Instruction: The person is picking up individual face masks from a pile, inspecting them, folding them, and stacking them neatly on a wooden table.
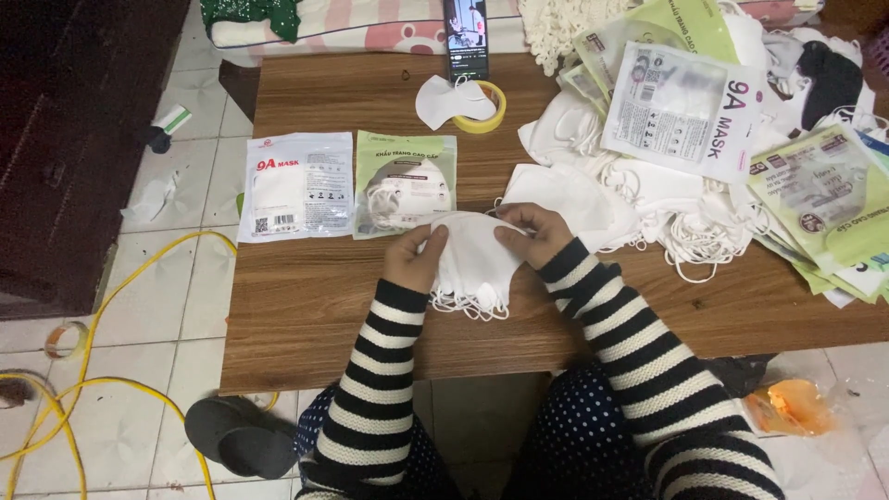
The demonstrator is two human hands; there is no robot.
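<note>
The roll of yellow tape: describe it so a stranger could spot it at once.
Start at the wooden table and go to its far edge, where a phone stands upright. The roll of yellow tape lies flat just in front of it, with a white mask draped over its left side. It is the only yellow ring on the table.

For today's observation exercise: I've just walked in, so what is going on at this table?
A person in striped sleeves holds a small stack of white face masks over a wooden table, left hand and right hand gripping its sides. Two sealed mask packets lie ahead; a heap of loose masks and packets sits to the right.
</note>
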